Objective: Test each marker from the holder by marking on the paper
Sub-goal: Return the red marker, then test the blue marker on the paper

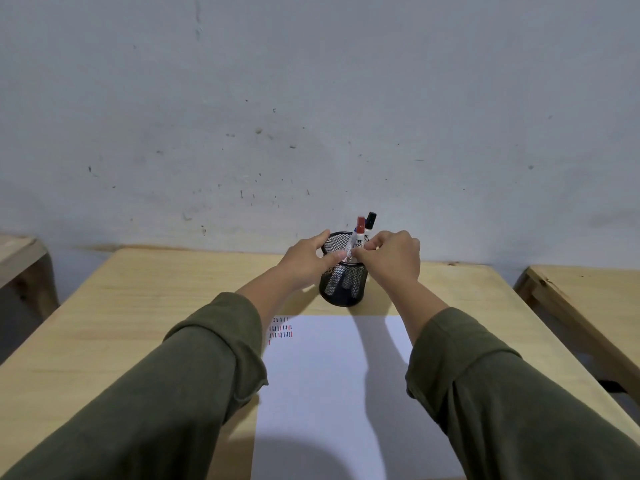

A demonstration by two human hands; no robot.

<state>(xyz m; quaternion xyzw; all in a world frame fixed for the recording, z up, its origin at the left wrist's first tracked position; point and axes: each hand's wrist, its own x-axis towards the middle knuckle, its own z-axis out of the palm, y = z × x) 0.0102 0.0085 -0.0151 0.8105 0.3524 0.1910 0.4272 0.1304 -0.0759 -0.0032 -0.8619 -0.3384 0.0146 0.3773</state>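
We see the black mesh holder (343, 284) at the far edge of the paper (332, 393), on the wood table (121, 323). Our L hand (306, 259) wraps the holder's rim. R hand (393, 259) pinches the red-capped marker (358, 235), upright in the holder w/ the black-capped marker (370, 221) behind. Short ink strokes (281, 329) sit at the paper's far-left corner.

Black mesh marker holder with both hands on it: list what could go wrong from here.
1. The black mesh marker holder stands on the wooden table just beyond the white paper sheet; the left hand grips its rim, so a hard pull by the right hand could tip it.
2. The red-capped marker leans against the black-capped marker; lifting one may drag the other out.
3. A sleeve lies close to the ink marks and might smear them.
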